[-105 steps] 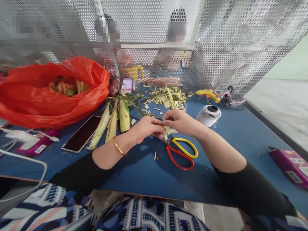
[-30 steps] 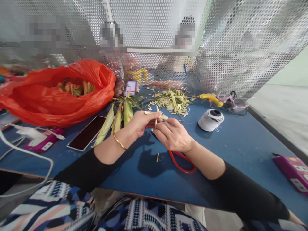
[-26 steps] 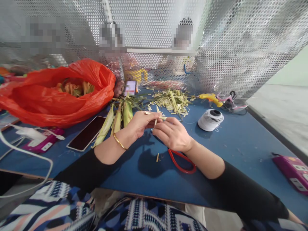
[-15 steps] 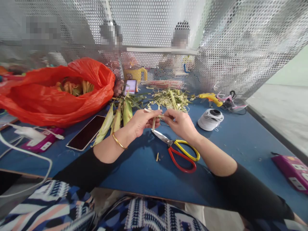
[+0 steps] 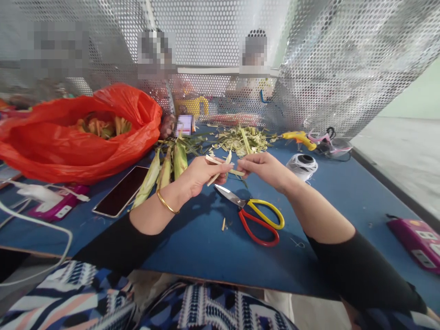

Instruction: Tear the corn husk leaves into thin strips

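Observation:
My left hand [image 5: 202,174] pinches a small crossed bundle of pale corn husk strips [image 5: 229,157] between thumb and fingers, with ends sticking out several ways. Close on its right, my right hand [image 5: 264,167] has its thumb and forefinger closed at the end of one strip that runs out of the bundle. Below both hands lie scissors [image 5: 243,203], their blades slightly apart, with one red and one yellow handle. Several corn husks [image 5: 165,168] rest left of my hands. Behind them spreads a heap of shredded husk [image 5: 231,139].
A red plastic bag [image 5: 51,158] with husk pieces stands left. Near it are a phone [image 5: 120,191] and a purple power strip [image 5: 63,208] with cables. To the right sit a white thread spool [image 5: 299,168], a yellow glue gun [image 5: 299,138] and another purple power strip [image 5: 417,240]. Perforated metal panels [image 5: 213,36] rise behind.
My right hand has shifted slightly right and turned flatter, widening the gap between my hands. The strip ends have swung round in my left hand. The scissors stay on the table.

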A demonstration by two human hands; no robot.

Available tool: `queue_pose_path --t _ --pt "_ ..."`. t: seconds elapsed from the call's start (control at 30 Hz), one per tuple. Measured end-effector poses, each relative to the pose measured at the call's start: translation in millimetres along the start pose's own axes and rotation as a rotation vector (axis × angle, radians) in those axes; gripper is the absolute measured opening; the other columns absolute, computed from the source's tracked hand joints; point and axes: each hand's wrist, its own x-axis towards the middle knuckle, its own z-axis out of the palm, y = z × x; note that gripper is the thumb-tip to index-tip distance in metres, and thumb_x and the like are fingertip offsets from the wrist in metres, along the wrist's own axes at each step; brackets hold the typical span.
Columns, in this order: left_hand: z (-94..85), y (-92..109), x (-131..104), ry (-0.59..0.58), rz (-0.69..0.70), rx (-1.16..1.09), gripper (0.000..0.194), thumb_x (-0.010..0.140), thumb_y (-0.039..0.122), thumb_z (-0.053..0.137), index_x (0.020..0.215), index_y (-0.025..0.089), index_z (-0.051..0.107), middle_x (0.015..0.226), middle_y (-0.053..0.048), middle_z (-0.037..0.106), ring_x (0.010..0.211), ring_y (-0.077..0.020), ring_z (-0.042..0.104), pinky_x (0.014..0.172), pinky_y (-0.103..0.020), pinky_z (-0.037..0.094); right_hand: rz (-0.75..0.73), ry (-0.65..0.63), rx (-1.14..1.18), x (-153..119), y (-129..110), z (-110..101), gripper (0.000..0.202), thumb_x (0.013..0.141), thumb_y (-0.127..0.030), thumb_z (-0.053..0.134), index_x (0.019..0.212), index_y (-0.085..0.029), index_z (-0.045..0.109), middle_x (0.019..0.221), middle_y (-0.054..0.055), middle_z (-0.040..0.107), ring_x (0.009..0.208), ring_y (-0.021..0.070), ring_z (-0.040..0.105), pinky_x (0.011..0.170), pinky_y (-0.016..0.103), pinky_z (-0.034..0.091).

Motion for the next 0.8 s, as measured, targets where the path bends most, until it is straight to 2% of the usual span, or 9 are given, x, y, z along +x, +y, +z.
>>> queue_pose_path --t 0.13,0.23,0.33,0.4,0.57,0.8 --pt "1.7 -1.7 -2.6 -0.077 -0.016 0.046 0.029 0.057 0.031 0.085 0.068 0.014 0.065 0.053 0.002 0.059 0.048 -0.01 0.054 0.052 -0.025 0.05 0.09 0.191 0.2 3.1 7.1 15.6 0.038 0.064 -0.054 0.071 0.061 -0.017 0.061 0.055 -0.002 0.055 0.053 0.0094 0.047 0.055 0.024 0.04" --pt "3.7 -0.2 -5.1 -0.116 -0.098 0.01 0.031 0.067 0.041 0.078 0.068 0.013 0.064 0.055 -0.001 0.06 0.049 -0.0108 0.056 0.052 -0.026 0.051 0.057 0.246 0.267 2.2 7.4 25.0 0.034 0.061 -0.047 0.075 0.059 -0.017 0.058 0.052 -0.004 0.052 0.051 0.0077 0.043 0.053 0.023 0.037" --pt "6.3 1.2 -7.5 -0.143 -0.159 -0.042 0.034 0.071 0.046 0.073 0.071 0.013 0.064 0.056 0.0 0.058 0.047 -0.01 0.054 0.051 -0.026 0.051 0.041 0.285 0.313 1.0 6.2 30.7 0.027 0.064 -0.04 0.071 0.059 -0.017 0.058 0.052 -0.004 0.053 0.053 0.0083 0.046 0.056 0.024 0.04" --pt "8.9 0.9 -8.9 -0.13 -0.156 -0.028 0.029 0.072 0.04 0.074 0.069 0.013 0.063 0.054 0.001 0.056 0.044 -0.0081 0.051 0.049 -0.024 0.049 0.036 0.314 0.331 1.0 6.8 33.5 0.024 0.065 -0.037 0.069 0.059 -0.017 0.057 0.053 -0.004 0.054 0.054 0.0091 0.048 0.057 0.025 0.041" --pt "16.7 -1.5 -10.2 0.013 -0.112 0.058 0.015 0.076 0.022 0.067 0.065 0.012 0.065 0.047 0.005 0.048 0.039 -0.0059 0.045 0.044 -0.02 0.043 0.002 0.365 0.301 2.1 12.5 37.6 0.023 0.068 -0.036 0.064 0.059 -0.018 0.055 0.051 -0.005 0.048 0.052 0.0086 0.043 0.056 0.025 0.037" --pt "17.1 -4.0 -8.0 -0.005 -0.044 0.108 0.012 0.075 0.019 0.066 0.064 0.013 0.068 0.046 0.003 0.051 0.042 -0.0071 0.047 0.047 -0.021 0.046 -0.01 0.539 0.232 3.9 19.0 39.1 0.02 0.071 -0.028 0.06 0.055 -0.019 0.051 0.049 -0.006 0.042 0.052 0.0095 0.037 0.054 0.025 0.032"
